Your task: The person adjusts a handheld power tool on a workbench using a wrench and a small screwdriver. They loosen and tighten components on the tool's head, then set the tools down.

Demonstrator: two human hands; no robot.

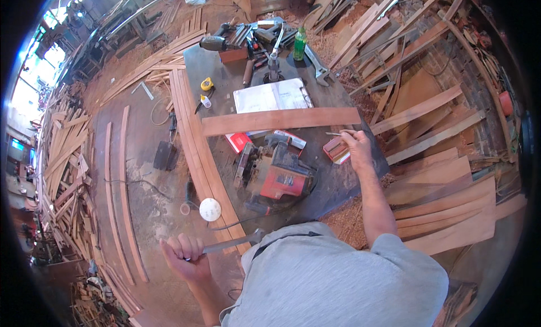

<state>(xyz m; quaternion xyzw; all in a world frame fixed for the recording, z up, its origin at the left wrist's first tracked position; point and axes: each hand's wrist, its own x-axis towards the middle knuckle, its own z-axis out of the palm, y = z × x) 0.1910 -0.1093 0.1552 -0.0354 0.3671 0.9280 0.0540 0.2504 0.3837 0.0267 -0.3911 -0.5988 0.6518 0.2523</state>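
Note:
My left hand (183,254) is closed round one end of a flat grey metal tool, which looks like a wrench (231,242); its far head lies close to my grey shirt. My right hand (359,145) pinches a small thin pale piece (332,134) between thumb and fingers; its kind is too small to tell. Just below that hand, on the dark bench (344,186), sits a small red and white box (336,151). A dusty red and black power tool (284,182) rests between my hands, with a long wooden board (282,120) behind it.
Papers on a clipboard (273,96), a green bottle (300,44), a large wrench (318,68) and a yellow tape measure (207,83) lie farther back. Long wooden strips (194,152) run along the bench's left side. Wide boards (451,214) are stacked at right. A cord crosses near the white round object (210,209).

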